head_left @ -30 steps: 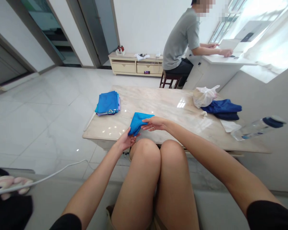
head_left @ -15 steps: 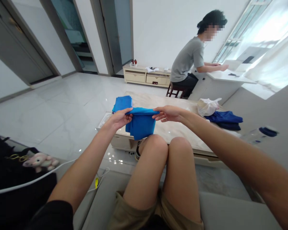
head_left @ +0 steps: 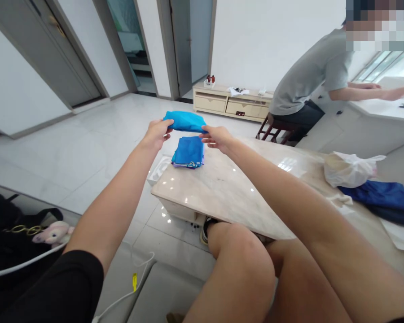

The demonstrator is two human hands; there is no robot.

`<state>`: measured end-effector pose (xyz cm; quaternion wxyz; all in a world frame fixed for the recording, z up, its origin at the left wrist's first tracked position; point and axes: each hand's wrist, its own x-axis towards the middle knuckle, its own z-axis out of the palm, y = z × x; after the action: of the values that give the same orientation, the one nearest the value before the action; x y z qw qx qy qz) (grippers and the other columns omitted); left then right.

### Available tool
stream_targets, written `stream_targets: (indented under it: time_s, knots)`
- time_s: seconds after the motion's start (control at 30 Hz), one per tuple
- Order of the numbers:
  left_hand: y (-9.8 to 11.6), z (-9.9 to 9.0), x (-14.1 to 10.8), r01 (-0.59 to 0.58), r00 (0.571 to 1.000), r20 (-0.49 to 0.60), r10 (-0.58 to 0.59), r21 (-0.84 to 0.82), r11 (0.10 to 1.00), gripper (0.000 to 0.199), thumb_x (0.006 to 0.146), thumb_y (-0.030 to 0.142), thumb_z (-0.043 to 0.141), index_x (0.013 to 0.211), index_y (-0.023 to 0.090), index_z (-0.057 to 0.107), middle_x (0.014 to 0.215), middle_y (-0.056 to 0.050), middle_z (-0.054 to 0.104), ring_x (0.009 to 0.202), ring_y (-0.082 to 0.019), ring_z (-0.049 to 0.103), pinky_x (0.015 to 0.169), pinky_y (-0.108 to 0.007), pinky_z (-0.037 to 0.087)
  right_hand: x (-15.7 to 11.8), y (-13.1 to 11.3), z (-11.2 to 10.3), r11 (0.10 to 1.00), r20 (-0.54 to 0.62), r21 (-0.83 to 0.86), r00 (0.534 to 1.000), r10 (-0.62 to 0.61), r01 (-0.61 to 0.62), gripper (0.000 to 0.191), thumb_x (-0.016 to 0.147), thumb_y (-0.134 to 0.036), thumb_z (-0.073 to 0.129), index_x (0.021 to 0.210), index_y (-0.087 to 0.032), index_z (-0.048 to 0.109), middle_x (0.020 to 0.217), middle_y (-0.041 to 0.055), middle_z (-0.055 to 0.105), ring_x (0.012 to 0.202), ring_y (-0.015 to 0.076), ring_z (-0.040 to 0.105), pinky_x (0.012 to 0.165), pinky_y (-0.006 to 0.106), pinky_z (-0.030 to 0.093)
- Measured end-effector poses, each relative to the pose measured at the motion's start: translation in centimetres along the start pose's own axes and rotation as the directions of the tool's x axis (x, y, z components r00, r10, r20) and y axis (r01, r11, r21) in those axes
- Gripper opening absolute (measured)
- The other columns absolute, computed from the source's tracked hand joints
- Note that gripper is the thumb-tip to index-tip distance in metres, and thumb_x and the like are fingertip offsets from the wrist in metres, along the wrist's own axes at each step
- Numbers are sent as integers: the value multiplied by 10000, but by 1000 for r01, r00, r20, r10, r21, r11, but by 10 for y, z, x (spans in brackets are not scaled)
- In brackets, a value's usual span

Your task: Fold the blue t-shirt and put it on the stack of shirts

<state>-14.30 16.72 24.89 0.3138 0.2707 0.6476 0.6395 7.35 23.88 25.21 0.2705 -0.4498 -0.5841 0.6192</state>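
Observation:
Stretched between my two hands is a folded bright blue cloth [head_left: 185,121], held up in the air. My left hand [head_left: 159,133] pinches its left end between thumb and fingers. At the right end, my right hand [head_left: 218,137] grips the cloth's edge, its lower fingers hanging loosely curled. Just below and nearer to me, a stack of folded blue fabric [head_left: 188,151] lies on the marble-topped table [head_left: 218,188]. Some purple and a white pattern show along the stack's front edge. The held cloth is apart from the stack.
A white plastic bag [head_left: 350,168] and dark blue fabric [head_left: 384,197] lie at the table's right. A white box [head_left: 160,169] is by its left end. Another person [head_left: 309,76] sits at a white counter. A pink plush toy [head_left: 54,234] and a white cable [head_left: 23,262] are at left.
The blue cloth has been lifted from in front of my knees up and away, over the far side of the stack. Its hanging lower part no longer shows. My view has turned left.

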Motion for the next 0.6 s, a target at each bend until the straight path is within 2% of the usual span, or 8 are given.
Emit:
stream_targets:
  time_s: [0.07,0.13,0.23,0.33,0.37,0.43,0.5,0.6]
  knots:
    - [-36,-6,1,64,998,-23,-63,45,997,134,1031,173,717,1142,138,649,1128,-95,747,879,-133,644,865,-330,468,12,25,6,995,22,-70,997,72,-71,205,1141,-364,673,1164,-163,706,1085,82,852,844,134,774,812,271,605]
    - [-84,-15,-14,144,988,-78,-134,149,978,216,992,203,732,1184,146,648,1141,-112,755,937,-183,691,879,-349,499,14,56,4,968,88,-184,978,190,-171,232,1129,-374,701,1084,-150,734,1021,99,858,836,153,790,782,257,609]
    - [-159,-32,-61,201,973,-175,-147,346,917,404,875,239,790,1250,167,659,1202,-122,768,1100,-253,728,965,-371,546,4,98,-18,885,236,-389,902,363,-254,277,1060,-400,808,999,-132,770,980,144,863,842,206,822,721,264,634]
    - [-207,-41,-124,170,984,-31,-173,420,891,260,844,274,738,1083,173,720,1122,-112,802,1061,-256,738,1007,-385,577,-17,121,-59,814,287,-541,864,415,-211,396,924,-485,937,983,-120,796,996,174,863,854,267,844,666,301,666]
    - [-213,-40,-145,140,985,34,-168,409,902,248,850,296,721,1065,172,731,1082,-111,809,1022,-255,744,993,-388,589,-27,123,-75,798,286,-573,869,405,-184,431,899,-514,947,987,-117,802,1016,176,864,870,279,848,659,308,672]
    - [-207,-31,-183,62,981,148,-128,386,920,242,865,340,708,1040,180,753,1058,-110,826,960,-252,754,950,-391,607,-53,118,-104,771,273,-628,897,347,-107,430,921,-536,904,990,-121,812,1060,171,864,909,287,852,675,317,675]
    - [-181,-16,-219,-31,966,252,-66,363,931,249,909,387,691,1046,196,769,1059,-103,841,949,-248,770,910,-380,618,-92,107,-129,726,235,-687,943,234,-9,357,999,-501,805,1003,-144,820,1087,153,866,946,282,848,742,334,675]
    - [-127,10,-278,-198,912,408,52,325,925,295,1027,442,604,1134,231,781,1106,-79,855,1008,-243,795,890,-359,631,-180,97,-151,608,86,-790,996,-17,79,306,1081,-445,661,1096,-192,834,1136,120,865,1037,292,829,919,404,663]
